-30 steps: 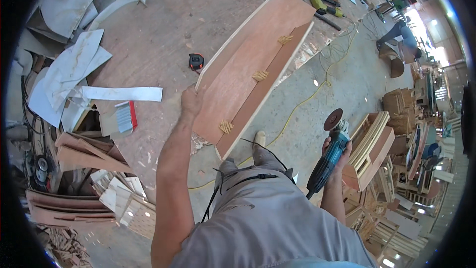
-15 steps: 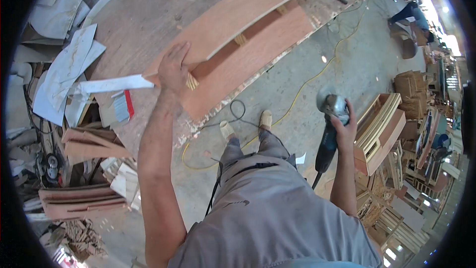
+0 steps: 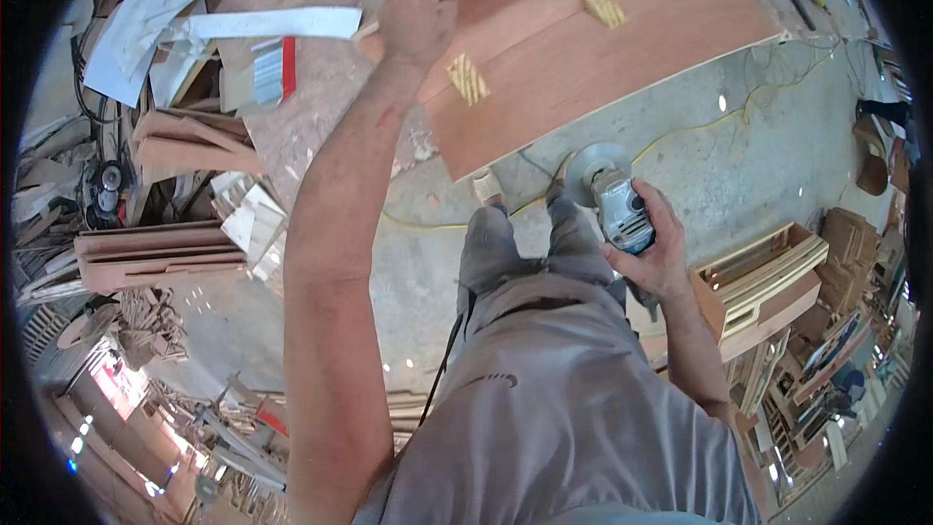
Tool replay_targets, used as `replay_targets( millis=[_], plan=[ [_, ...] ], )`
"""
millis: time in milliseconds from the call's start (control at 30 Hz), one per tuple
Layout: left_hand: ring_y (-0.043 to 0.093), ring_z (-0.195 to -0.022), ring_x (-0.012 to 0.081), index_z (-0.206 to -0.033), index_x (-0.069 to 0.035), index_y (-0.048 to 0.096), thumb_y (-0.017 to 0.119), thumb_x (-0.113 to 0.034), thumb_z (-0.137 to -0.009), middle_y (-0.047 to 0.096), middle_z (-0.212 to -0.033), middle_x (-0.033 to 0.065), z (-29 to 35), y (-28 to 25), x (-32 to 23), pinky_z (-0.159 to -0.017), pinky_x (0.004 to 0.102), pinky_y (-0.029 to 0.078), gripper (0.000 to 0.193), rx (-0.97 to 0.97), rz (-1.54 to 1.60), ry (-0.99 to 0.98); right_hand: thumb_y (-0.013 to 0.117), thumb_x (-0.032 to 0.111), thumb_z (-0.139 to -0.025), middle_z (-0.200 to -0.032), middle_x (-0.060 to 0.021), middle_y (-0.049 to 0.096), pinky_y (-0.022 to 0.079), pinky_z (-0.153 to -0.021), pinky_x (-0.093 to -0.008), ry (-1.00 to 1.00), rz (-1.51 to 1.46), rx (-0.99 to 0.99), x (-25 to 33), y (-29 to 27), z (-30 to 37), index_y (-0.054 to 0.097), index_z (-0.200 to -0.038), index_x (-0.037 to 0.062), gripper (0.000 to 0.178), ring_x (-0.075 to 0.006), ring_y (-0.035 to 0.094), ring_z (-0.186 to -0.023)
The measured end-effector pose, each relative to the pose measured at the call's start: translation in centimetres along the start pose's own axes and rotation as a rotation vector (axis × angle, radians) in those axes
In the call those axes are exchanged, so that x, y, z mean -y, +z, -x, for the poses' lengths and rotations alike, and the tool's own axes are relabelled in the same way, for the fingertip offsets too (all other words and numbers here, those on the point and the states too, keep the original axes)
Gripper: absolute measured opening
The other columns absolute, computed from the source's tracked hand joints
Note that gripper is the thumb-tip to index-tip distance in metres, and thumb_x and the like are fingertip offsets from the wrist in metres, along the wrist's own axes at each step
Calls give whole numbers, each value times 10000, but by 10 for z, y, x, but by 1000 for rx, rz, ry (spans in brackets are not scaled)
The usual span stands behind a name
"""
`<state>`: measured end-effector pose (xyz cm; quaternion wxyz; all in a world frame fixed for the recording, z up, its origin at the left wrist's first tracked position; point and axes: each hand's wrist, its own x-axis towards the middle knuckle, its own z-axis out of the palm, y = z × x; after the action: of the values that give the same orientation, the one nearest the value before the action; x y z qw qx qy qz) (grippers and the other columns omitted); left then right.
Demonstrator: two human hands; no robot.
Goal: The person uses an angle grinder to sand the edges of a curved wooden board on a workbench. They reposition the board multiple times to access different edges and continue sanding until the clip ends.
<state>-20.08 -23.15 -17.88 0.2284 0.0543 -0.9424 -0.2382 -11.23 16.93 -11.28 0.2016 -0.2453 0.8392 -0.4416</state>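
Note:
A curved plywood frame (image 3: 593,68) lies along the workbench edge, its inner face showing. Striped wood blocks (image 3: 468,80) sit between its panels. My left hand (image 3: 420,24) grips the frame's left end, fingers closed over the upper panel's edge; part of the fingertips is hard to make out. In my right hand (image 3: 663,241) is an angle grinder (image 3: 622,212), my fingers wrapped round its body. Its pale round disc (image 3: 589,171) points toward the frame, apart from it, above my legs. Most of the grinder's handle is hidden behind the hand.
White sheet offcuts (image 3: 160,24) and a red-edged grey pad (image 3: 274,70) lie left on the workbench (image 3: 321,87). A yellow cord (image 3: 700,128) runs over the floor. Stacked curved boards (image 3: 160,258) stand left, a wooden frame (image 3: 763,277) right. Another person (image 3: 886,115) is far right.
The plywood frame has tipped so that more of its inside shows, and my left hand has shifted with it. The grinder has turned and come closer to the frame. The view has shifted.

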Motion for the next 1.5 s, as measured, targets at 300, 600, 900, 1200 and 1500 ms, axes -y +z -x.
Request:
replay_targets(
  millis=[300,600,900,1200,1500],
  plan=[
    [627,-1112,331,-1264,-110,636,602,-94,-791,669,-1190,165,14,-5,-15,-967,431,488,475,6,68,-27,863,249,-653,-1225,-222,603,579,-830,-441,-82,44,167,48,81,-9,505,-1376,98,821,-396,662,-1040],
    [605,-1137,354,-1243,-107,638,544,-59,-812,663,-1196,161,20,0,-16,-975,444,481,444,-114,140,87,837,302,-693,-1209,-187,599,590,-768,-442,-120,157,238,67,136,-10,480,-1403,129,813,-381,671,-959],
    [623,-1074,359,-1294,-170,619,563,-100,-800,668,-1172,155,24,-2,-19,-926,449,498,502,-3,12,32,848,259,-695,-1248,-216,602,581,-824,-422,38,214,182,50,116,-9,483,-1408,86,820,-388,642,-1089],
    [653,-984,349,-1304,-252,611,563,-118,-805,689,-1090,136,28,-6,-29,-836,458,528,519,-50,-24,72,857,232,-707,-1217,-196,634,508,-952,-365,290,63,-261,5,47,-16,512,-1379,17,785,-262,638,-1104],
    [604,-1136,355,-1288,-110,618,572,-69,-781,653,-1214,178,29,-4,-24,-994,438,470,510,-83,89,55,848,282,-680,-1176,-175,617,579,-808,-420,-104,97,102,56,131,4,501,-1380,100,803,-358,674,-975]
  ],
)
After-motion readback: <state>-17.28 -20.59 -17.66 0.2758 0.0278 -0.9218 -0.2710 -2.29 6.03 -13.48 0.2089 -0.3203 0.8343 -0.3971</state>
